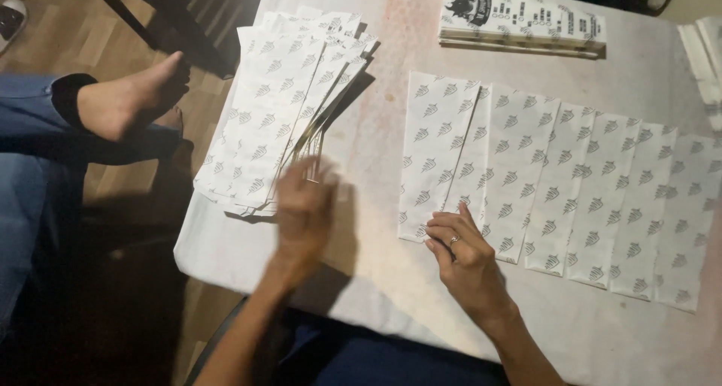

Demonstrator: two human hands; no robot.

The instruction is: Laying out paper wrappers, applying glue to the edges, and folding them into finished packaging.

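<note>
Seven paper bags (556,187) are laid in a row on the bench (376,138). The first is pressed by the right hand (466,254), fingers flat. The big pile (278,108) is reached for by the blurred left hand (304,209), fingers loosely open.

A printed flat box (522,18) lies at the table's (376,281) far edge; a bare foot (131,96) hangs left.

Dim warm light, dark floor at lower left, and the left hand (304,209) smeared by motion blur.
</note>
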